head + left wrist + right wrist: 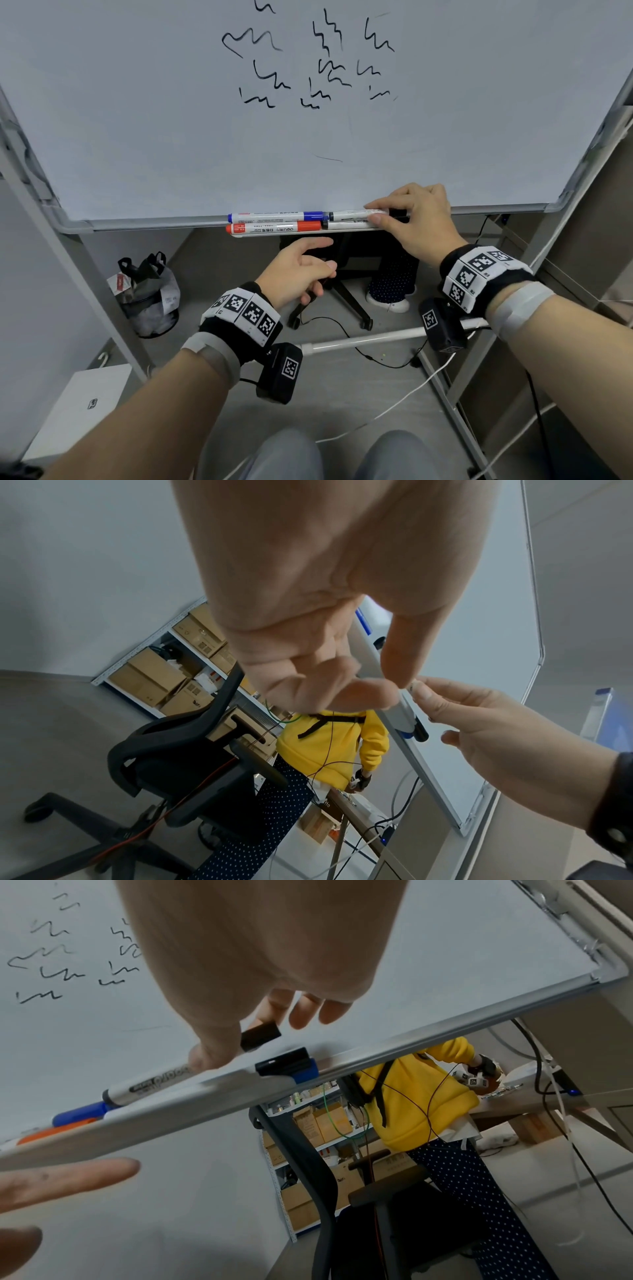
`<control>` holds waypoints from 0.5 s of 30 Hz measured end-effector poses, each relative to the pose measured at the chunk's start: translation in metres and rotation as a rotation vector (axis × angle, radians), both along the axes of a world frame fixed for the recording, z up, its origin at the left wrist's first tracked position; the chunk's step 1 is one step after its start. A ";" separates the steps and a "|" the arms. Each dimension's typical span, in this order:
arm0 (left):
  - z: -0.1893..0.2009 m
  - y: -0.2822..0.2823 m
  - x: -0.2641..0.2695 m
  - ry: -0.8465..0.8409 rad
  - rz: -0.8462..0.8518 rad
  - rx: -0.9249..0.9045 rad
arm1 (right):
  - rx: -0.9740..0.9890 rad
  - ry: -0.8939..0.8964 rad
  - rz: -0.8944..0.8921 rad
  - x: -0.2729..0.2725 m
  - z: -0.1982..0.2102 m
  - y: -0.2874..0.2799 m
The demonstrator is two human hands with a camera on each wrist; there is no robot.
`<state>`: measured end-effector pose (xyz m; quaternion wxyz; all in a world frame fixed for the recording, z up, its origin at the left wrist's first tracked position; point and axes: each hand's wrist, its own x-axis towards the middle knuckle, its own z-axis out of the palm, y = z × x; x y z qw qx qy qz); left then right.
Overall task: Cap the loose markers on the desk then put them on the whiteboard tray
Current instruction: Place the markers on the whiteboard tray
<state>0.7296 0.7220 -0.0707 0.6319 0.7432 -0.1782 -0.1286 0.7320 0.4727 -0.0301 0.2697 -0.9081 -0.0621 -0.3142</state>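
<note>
The whiteboard tray (291, 234) holds a capped blue marker (274, 216) and a capped red marker (274, 227) side by side. To their right lie two black-capped white markers. My right hand (375, 212) pinches the rear black marker (349, 215) between thumb and index finger, on or just over the tray. In the right wrist view my thumb lies on that marker's barrel (150, 1085) and its black cap (260, 1035) sticks out past it. The front black marker (349, 224) lies free. My left hand (330, 253) hovers below the tray, fingers relaxed, holding nothing.
Black scribbles cover the whiteboard (308, 137). Behind and below it are a black office chair (192, 764) and a person in a yellow top (421, 1096). Cables cross the floor (376, 359). A bagged bin (147, 294) and a white box (82, 404) stand at the left.
</note>
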 end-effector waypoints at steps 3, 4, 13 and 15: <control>-0.001 0.002 0.003 0.017 -0.007 -0.041 | 0.006 0.006 -0.003 0.006 -0.001 0.000; -0.001 0.002 0.003 0.025 -0.012 -0.057 | 0.007 0.009 0.000 0.006 -0.002 0.001; -0.003 0.001 0.002 0.031 -0.045 -0.090 | 0.029 0.023 0.032 0.008 -0.005 0.002; -0.003 0.002 0.001 0.030 -0.043 -0.089 | 0.032 0.022 0.039 0.009 -0.005 0.003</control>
